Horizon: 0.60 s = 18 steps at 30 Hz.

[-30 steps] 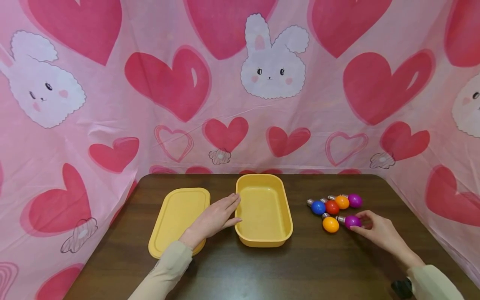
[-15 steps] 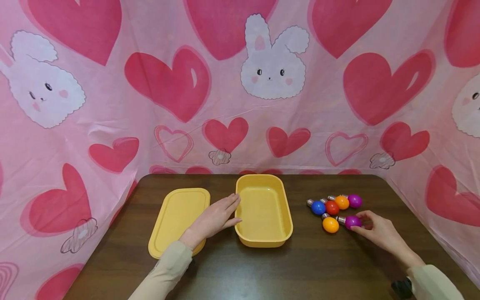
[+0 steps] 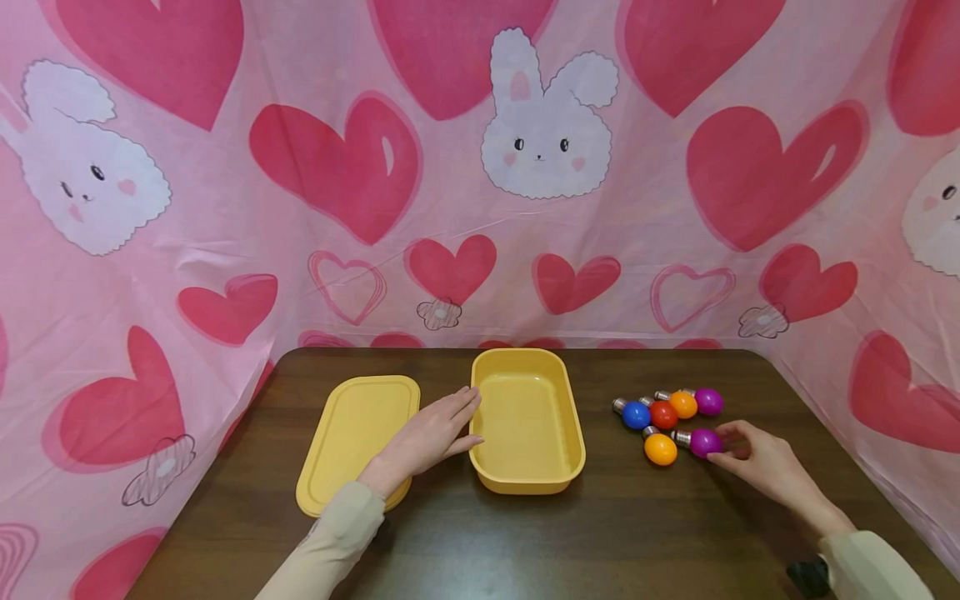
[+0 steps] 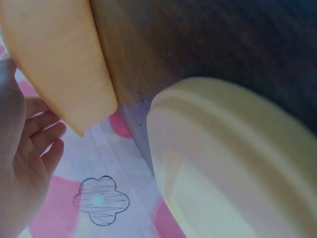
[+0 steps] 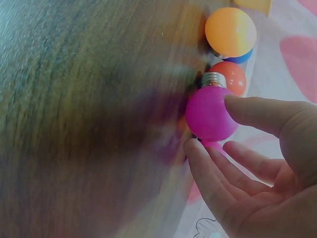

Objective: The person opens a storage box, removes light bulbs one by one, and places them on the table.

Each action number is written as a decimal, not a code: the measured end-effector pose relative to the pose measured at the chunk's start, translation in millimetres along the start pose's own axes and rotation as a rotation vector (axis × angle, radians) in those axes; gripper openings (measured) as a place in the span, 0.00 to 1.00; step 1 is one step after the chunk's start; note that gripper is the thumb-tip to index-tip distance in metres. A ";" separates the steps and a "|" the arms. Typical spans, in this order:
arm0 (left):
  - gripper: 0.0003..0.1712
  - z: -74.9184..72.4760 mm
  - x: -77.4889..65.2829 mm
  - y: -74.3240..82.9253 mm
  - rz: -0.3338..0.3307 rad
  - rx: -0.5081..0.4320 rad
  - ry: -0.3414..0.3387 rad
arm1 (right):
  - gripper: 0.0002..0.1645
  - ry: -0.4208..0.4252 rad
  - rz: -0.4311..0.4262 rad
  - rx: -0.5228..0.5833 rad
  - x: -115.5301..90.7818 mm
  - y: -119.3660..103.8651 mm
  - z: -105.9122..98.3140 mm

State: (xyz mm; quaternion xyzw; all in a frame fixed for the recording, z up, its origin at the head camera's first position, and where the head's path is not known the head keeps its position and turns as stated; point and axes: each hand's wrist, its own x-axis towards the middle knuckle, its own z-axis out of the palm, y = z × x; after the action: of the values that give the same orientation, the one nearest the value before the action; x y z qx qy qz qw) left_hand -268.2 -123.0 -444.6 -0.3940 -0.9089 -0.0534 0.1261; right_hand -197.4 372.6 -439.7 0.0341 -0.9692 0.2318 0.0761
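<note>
My left hand (image 3: 431, 437) rests with fairly straight fingers against the left rim of a yellow rectangular container (image 3: 528, 417). In the left wrist view, its fingers lie beside the container's outer wall (image 4: 64, 59). On the right, my right hand (image 3: 765, 467) is at a purple light bulb (image 3: 705, 443) lying on the table. Its thumb overlaps the bulb's edge in the right wrist view, while the other fingers (image 5: 210, 178) are spread just below it, with a small gap. A yellow-orange bulb (image 3: 661, 450) lies just left of the purple one.
Behind lie a blue bulb (image 3: 636, 415), a red bulb (image 3: 663, 414), another orange bulb (image 3: 683, 405) and a second purple bulb (image 3: 708, 402), close together. A yellow lid (image 3: 360, 433) lies flat under my left forearm. A pink heart-patterned cloth (image 3: 442, 192) hangs behind the brown table (image 3: 555, 542).
My right hand has shifted very slightly to the right, its fingertips less over the purple bulb. The left hand, container, lid and bulbs stay where they were.
</note>
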 end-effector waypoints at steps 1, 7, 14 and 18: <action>0.41 -0.2 0.1 0.2 0.002 0.002 0.002 | 0.26 0.006 -0.004 -0.002 -0.4 0.2 -0.4; 0.40 0.6 0.4 0.2 0.007 0.005 0.003 | 0.26 0.021 -0.013 -0.006 -2.6 1.4 -3.4; 0.41 -0.6 1.6 -0.8 -0.008 -0.023 -0.028 | 0.27 0.019 -0.008 -0.016 -2.1 -0.2 -9.4; 0.42 -0.8 2.4 -1.7 -0.011 -0.018 -0.045 | 0.27 0.035 -0.022 -0.021 -0.8 -4.8 -14.2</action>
State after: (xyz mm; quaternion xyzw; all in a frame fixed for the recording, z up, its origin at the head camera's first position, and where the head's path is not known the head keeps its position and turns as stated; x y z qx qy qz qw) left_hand -270.9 -122.6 -443.1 -0.3913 -0.9131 -0.0536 0.1016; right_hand -194.3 374.8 -425.1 0.0399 -0.9696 0.2216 0.0960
